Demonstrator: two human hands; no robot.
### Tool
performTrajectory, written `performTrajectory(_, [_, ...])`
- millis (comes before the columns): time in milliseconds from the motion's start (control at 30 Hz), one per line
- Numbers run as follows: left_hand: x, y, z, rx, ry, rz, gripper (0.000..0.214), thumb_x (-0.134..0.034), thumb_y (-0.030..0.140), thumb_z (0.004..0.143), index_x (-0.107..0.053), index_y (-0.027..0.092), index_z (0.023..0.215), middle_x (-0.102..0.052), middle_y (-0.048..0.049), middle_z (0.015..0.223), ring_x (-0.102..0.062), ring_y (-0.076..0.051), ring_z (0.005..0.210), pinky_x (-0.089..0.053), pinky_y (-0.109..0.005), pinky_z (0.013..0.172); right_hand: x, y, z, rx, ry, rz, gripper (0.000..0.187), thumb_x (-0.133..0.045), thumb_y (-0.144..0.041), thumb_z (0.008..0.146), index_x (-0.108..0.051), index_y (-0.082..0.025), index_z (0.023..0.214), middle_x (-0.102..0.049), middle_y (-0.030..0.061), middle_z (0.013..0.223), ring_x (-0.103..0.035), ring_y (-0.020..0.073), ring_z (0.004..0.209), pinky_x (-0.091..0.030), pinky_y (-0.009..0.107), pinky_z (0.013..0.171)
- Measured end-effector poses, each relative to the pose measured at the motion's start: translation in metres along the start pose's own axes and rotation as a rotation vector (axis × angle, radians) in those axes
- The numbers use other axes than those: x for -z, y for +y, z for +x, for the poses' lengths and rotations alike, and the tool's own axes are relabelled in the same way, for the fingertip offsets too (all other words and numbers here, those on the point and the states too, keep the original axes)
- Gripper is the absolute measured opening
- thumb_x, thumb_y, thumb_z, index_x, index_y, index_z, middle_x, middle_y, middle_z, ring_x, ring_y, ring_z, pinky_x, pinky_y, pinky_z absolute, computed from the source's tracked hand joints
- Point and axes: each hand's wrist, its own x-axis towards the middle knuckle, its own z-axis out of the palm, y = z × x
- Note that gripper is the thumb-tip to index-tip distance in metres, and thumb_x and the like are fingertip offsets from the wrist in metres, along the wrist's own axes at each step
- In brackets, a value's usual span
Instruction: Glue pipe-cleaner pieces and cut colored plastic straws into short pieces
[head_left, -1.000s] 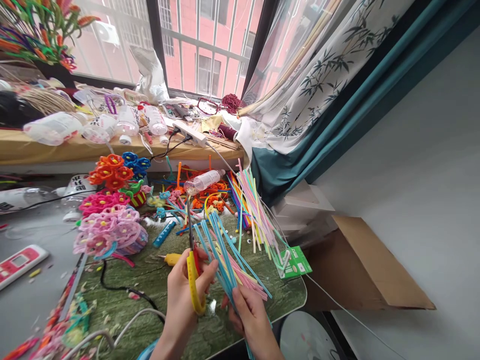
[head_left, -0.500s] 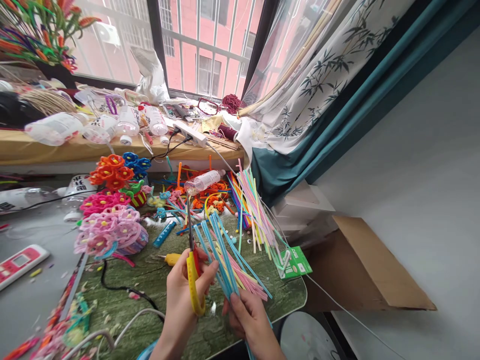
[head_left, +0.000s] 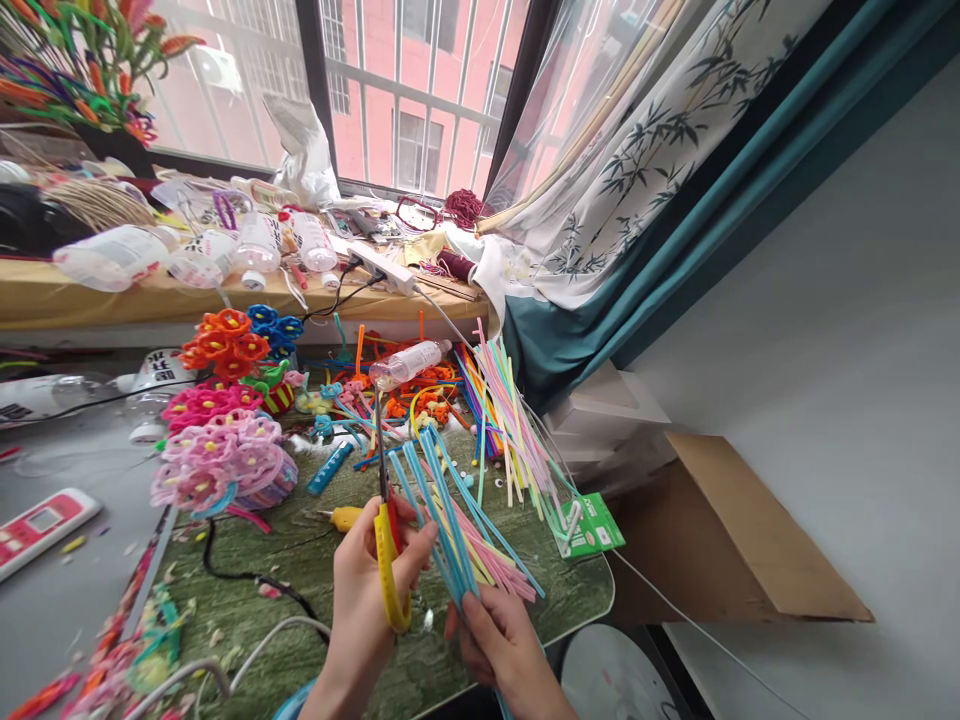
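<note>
My left hand [head_left: 364, 580] is closed around the yellow-and-red handles of a pair of scissors [head_left: 387, 565], whose blades point away from me, toward the window. My right hand [head_left: 501, 635] grips the lower part of a bundle of light blue pipe cleaners [head_left: 448, 535], fanned out at the top. The left thumb and fingertips are close beside the blue stems; whether they touch them I cannot tell. Behind the bundle, pink and pale yellow pipe cleaners [head_left: 501, 568] lie on the green table [head_left: 300, 540].
Pipe-cleaner flowers [head_left: 225, 455] stand on the left, near a yellow-handled tool [head_left: 345, 518] and a blue strip [head_left: 330, 468]. A plastic bottle [head_left: 409, 365] lies farther back. More pipe cleaners [head_left: 517, 420] and a green card [head_left: 592, 525] lie right. An open cardboard box [head_left: 765, 530] sits beyond the edge.
Almost nothing differs. Both hands keep the same hold on the scissors and the blue pipe cleaners; the view has shifted very slightly.
</note>
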Motion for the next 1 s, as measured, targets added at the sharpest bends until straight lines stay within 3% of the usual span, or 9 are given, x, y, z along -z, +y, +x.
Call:
performTrajectory(600, [0.007, -0.012, 0.007, -0.004, -0.052, 0.023, 0.035, -0.083, 0.037, 0.062, -0.056, 0.019, 0.077, -0.05, 0.0092, 0.05, -0.041, -0.006, 0.045, -0.033, -0.015, 0.042, -0.001, 0.003, -0.004, 0.052, 0.026, 0.014, 0.059, -0.055, -0.07, 0.081, -0.064, -0.013, 0.069, -0.028, -0.0102, 0.041, -0.018, 0.0024, 0.034, -0.013, 0.018, 0.033])
performTrajectory(1000, [0.011, -0.02, 0.01, -0.048, -0.077, 0.062, 0.034, -0.081, 0.038, 0.065, -0.056, 0.02, 0.079, -0.049, 0.0092, 0.051, -0.04, -0.006, 0.044, -0.033, -0.014, 0.041, 0.005, -0.001, -0.006, 0.038, -0.047, -0.065, 0.061, -0.048, -0.07, 0.085, -0.065, -0.012, 0.076, -0.031, -0.0094, 0.045, -0.022, 0.003, 0.036, -0.019, 0.018, 0.036])
